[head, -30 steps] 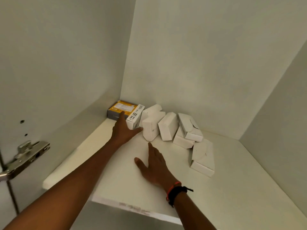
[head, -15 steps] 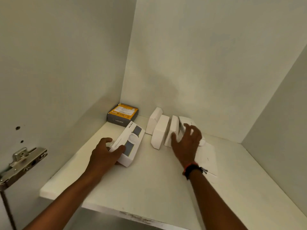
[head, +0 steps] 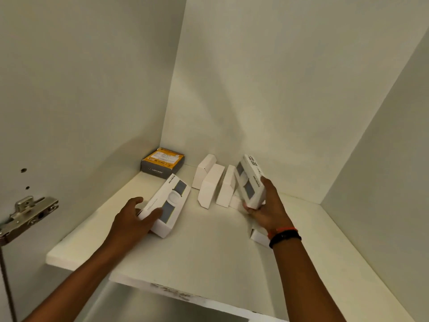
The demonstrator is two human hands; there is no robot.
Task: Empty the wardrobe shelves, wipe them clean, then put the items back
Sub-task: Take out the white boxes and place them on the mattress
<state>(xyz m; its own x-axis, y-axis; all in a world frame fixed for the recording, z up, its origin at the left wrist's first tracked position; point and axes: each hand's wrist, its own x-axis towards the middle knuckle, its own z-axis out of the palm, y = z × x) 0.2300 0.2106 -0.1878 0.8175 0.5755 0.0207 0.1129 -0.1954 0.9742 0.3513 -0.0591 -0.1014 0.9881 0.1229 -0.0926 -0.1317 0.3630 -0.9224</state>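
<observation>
Your left hand (head: 132,219) grips the near end of the first printed box (head: 168,202), thumb on top and fingers curled round its left side. That box lies flat on the shelf (head: 209,256), angled toward the back left corner. Your right hand (head: 267,211) holds the second printed box (head: 249,182) lifted and tilted on edge, with the fingers curled beneath it and the thumb along its side. It sits just beside the row of plain white boxes (head: 212,184).

The shelf is closed in by the left wall (head: 81,112), the back wall (head: 278,101) and the right wall (head: 383,182). Its front edge is stepped: the left part ends farther back, and the rest reaches nearer to you. The widest open room is on the right half of the shelf and along the front, between your forearms. A metal hinge (head: 25,214) juts out on the left side near the front edge, beside your left forearm.

Counted, you have:
- Two printed boxes, one in each hand.
- Three plain white boxes, standing side by side and touching.
- One yellow and grey box (head: 163,162), tucked into the back left corner.
- One flat white box (head: 257,237), partly hidden under your right wrist.

Something white shows low behind the second printed box, and you cannot tell whether it is another box. Two wristbands (head: 284,234), one red and one black, circle your right wrist.
</observation>
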